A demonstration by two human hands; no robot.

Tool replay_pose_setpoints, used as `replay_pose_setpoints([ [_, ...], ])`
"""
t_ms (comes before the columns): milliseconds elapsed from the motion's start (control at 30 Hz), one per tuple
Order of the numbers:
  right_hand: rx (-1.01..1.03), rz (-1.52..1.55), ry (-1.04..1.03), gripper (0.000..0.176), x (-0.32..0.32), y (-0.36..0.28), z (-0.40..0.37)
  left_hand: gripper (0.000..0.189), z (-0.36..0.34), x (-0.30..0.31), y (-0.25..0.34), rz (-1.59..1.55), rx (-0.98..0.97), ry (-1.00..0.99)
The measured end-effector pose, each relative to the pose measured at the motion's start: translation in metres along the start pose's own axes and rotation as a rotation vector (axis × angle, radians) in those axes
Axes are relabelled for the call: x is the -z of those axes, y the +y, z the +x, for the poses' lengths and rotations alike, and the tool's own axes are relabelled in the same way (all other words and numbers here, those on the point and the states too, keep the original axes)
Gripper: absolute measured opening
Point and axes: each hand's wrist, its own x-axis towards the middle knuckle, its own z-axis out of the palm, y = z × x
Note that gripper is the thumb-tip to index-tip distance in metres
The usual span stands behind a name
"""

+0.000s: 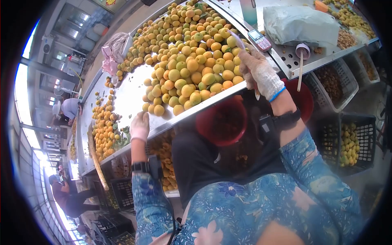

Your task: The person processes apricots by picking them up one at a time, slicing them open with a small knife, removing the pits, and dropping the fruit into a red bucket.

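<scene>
Apricots heaped by the worktop's near edge are probably best handled lightly to avoid bruising, though whether the left hand or right hand is pinching anything cannot be told.

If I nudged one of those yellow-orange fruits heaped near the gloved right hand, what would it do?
A fruit would probably roll, being round and on a smooth-looking table. Since they're heaped against one another, shifting one could send neighbours tumbling. Each looks small beside the right hand, so likely light.
</scene>
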Motion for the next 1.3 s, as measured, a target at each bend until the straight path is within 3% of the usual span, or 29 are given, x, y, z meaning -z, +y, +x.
replay_pose_setpoints([
  [67,-0.013,-0.013,0.029,0.036,0.000,0.000,0.003,0.042,0.031,-0.020,0.008,0.036,0.076,-0.052],
  [133,-0.063,-0.149,0.112,0.035,0.000,0.004,0.005,0.050,0.065,-0.059,-0.007,0.043,0.329,-0.275],
  [200,-0.065,-0.161,0.143,0.031,-0.002,0.007,0.000,0.054,0.072,-0.085,-0.013,-0.056,0.354,-0.250],
  [333,-0.113,-0.127,-0.049,0.021,-0.003,0.010,-0.008,0.061,0.049,-0.074,0.016,-0.383,0.443,-0.200],
  [367,-0.112,-0.104,-0.129,0.021,-0.002,0.022,-0.006,0.047,0.046,-0.073,0.018,-0.580,0.513,-0.222],
  [400,-0.112,-0.082,-0.210,0.020,-0.002,0.033,-0.005,0.047,0.043,-0.074,0.017,-0.592,0.515,-0.218],
  [533,-0.258,-0.132,-0.347,0.022,-0.034,0.033,-0.038,0.041,0.027,-0.053,0.032,-1.303,0.461,-0.059],
  [600,-0.305,-0.115,-0.390,0.031,-0.043,0.039,-0.051,0.041,0.012,-0.040,0.042,-1.587,0.330,-0.176],
  [667,-0.289,-0.081,-0.350,0.034,-0.055,0.044,-0.066,0.047,-0.004,-0.038,0.062,-1.044,-0.249,-0.030],
  [700,-0.255,-0.022,-0.316,0.038,-0.062,0.050,-0.075,0.055,-0.019,-0.033,0.080,-1.626,-0.052,-0.269],
  [733,-0.215,-0.075,-0.303,0.042,-0.068,0.042,-0.085,0.059,-0.039,-0.010,0.110,-1.727,0.042,-0.373],
  [800,0.456,-0.260,-0.179,0.048,-0.076,0.087,-0.079,0.057,-0.048,-0.021,0.119,-1.815,-0.056,-0.586],
  [833,0.457,-0.339,-0.154,0.050,-0.078,0.079,-0.090,0.054,-0.047,-0.033,0.118,-1.483,-0.292,-0.481],
  [867,0.457,-0.418,-0.128,0.052,-0.082,0.064,-0.105,0.054,-0.054,-0.030,0.134,-1.496,-0.319,-0.511],
  [933,0.622,-0.730,0.022,0.052,-0.088,0.049,-0.122,0.052,-0.076,-0.016,0.169,-2.000,-0.145,-0.608],
  [1000,0.626,-0.821,0.047,0.051,-0.092,0.036,-0.139,0.055,-0.093,0.004,0.182,-2.150,-0.071,-0.722],
  [1100,0.594,-0.932,0.067,0.051,-0.102,0.019,-0.161,0.061,-0.110,0.020,0.188,-1.933,-0.231,-0.463],
  [1200,0.567,-1.037,0.082,0.050,-0.115,0.008,-0.179,0.071,-0.115,0.031,0.176,-1.739,-0.287,-0.379],
  [1233,0.575,-1.042,0.079,0.050,-0.118,0.005,-0.184,0.060,-0.124,0.039,0.185,-1.700,-0.277,-0.193],
  [1267,0.532,-1.071,0.093,0.050,-0.122,0.004,-0.188,0.060,-0.125,0.042,0.184,-1.704,-0.282,-0.188],
  [1300,0.487,-1.099,0.107,0.051,-0.125,0.003,-0.191,0.058,-0.128,0.044,0.182,-1.585,-0.328,-0.063],
])
